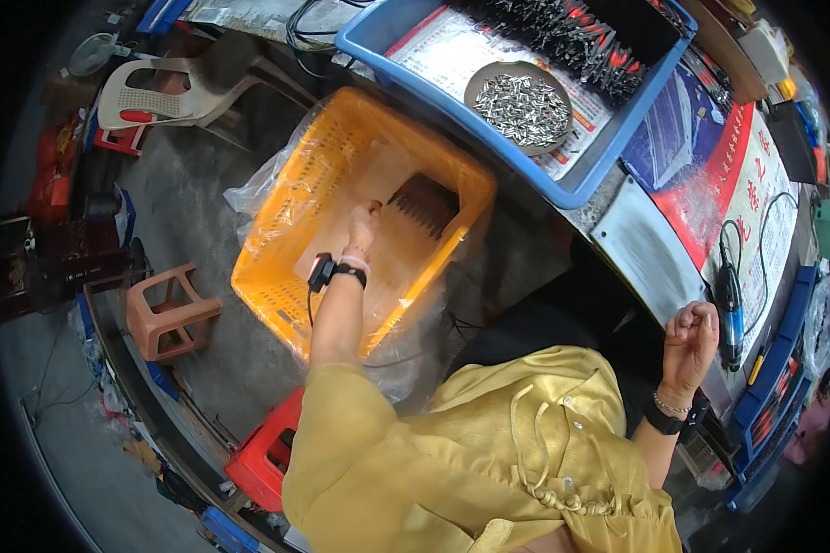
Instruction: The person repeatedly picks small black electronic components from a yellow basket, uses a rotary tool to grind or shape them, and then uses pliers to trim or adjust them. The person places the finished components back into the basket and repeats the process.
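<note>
My left hand (364,229) is curled inside the yellow crate (290,217); can't tell if it's gripping anything. My right hand (690,348) is loosely curled at the desk (595,205), seemingly empty. Loose plastic liner (249,195) could snag my left sleeve. Dark row of parts (424,205) sits in the crate just right of that hand; a bump might scatter it. Power tool (730,318) beside my right hand could get knocked.

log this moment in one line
left hand: in yellow plastic crate, near dark ridged row, grip unclear | right hand: beside blue-black cylindrical tool
</note>
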Motion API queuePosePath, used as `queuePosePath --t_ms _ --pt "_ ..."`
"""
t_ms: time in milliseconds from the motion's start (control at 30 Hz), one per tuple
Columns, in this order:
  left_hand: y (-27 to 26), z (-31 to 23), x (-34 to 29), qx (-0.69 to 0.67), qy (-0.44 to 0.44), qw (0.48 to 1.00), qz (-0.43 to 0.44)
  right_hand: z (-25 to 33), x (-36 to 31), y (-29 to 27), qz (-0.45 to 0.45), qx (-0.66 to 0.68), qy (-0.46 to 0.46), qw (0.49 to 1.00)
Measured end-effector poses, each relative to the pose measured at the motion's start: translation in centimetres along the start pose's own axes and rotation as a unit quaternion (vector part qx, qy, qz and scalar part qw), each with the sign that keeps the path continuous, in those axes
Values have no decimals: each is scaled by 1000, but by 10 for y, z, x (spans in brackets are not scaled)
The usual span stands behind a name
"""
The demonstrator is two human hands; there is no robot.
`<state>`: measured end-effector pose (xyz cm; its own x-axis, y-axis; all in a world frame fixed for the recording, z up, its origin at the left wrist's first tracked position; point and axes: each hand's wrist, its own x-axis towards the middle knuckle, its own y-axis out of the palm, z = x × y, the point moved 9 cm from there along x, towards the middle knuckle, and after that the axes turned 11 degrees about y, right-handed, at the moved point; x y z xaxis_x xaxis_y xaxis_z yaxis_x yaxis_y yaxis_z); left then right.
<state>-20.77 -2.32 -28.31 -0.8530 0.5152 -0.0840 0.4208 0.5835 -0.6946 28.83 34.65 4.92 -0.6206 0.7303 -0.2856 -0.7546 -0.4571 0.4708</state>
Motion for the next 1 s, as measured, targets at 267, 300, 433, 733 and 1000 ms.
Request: queuePosePath --t_ms 267,300,433,733,1000 --pt "83 8 68 163 0 985 57 2 1 3 1 -67 -20 998" --pt "82 2 71 164 1 986 33 2 2 4 6 -68 -19 997" --pt "93 2 77 222 -59 971 70 5 0 5 -27 -115 -35 992" --pt "119 20 95 208 6 977 47 5 2 11 -51 -165 -7 985" --pt "118 11 108 235 54 965 106 6 0 8 -77 -204 -13 976"
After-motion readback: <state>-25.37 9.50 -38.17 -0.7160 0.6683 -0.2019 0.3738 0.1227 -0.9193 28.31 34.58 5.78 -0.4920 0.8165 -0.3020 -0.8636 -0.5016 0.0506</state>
